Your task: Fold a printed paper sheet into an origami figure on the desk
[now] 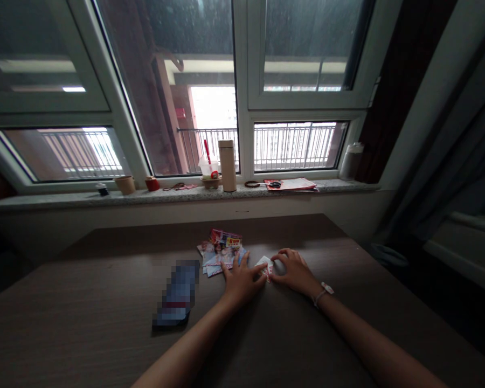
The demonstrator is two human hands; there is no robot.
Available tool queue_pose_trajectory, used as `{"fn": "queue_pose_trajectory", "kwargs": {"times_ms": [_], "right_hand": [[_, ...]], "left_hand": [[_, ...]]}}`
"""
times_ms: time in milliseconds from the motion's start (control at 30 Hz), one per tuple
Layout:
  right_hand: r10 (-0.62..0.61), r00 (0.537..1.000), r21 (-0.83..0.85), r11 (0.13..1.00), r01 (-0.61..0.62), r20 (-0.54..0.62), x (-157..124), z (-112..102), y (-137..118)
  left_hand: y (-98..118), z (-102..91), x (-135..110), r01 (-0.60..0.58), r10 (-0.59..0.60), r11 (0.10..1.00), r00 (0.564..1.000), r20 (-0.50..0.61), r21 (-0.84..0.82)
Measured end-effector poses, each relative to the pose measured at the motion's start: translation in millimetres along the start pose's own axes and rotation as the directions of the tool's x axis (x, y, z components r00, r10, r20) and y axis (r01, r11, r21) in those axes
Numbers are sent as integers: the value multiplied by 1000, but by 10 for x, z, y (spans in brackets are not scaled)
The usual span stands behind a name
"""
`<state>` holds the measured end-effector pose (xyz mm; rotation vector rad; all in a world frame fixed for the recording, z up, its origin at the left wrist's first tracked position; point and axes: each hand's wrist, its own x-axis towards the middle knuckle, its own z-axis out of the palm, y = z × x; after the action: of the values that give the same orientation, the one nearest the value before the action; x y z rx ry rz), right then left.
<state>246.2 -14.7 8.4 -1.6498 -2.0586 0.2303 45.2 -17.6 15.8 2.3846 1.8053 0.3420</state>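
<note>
A small white piece of folded paper (265, 265) with red print lies on the table between my two hands. My right hand (293, 271) curls round its right side, with thumb and index finger gripping the edge. My left hand (241, 280) lies with its fingers spread, the thumb at the paper's left edge. Just beyond the left fingertips is a loose pile of colourful printed paper pieces (222, 250). A band with a white piece circles my right wrist.
A blurred-out phone-like object (177, 293) lies left of my left arm on the brown table (84, 302). Along the windowsill (178, 197) stand a beige thermos (227, 166), a plastic cup (208, 168), a paper cup (125, 185), scissors (273, 185), red-edged papers (299, 185) and a bottle (351, 161).
</note>
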Motion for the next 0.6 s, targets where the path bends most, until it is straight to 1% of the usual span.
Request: {"fn": "queue_pose_trajectory", "kwargs": {"times_ms": [267, 433, 600], "right_hand": [[-9, 1000, -3, 1000, 9, 23, -43, 5, 3], [-20, 999, -20, 1000, 21, 29, -60, 12, 15], [-37, 999, -28, 999, 38, 18, -70, 1, 27]], "left_hand": [[-10, 17, 4, -11, 11, 1000, 1000, -4, -1], [-10, 9, 3, -6, 6, 1000, 1000, 12, -18], [-24, 17, 4, -20, 19, 1000, 1000, -11, -23]]}}
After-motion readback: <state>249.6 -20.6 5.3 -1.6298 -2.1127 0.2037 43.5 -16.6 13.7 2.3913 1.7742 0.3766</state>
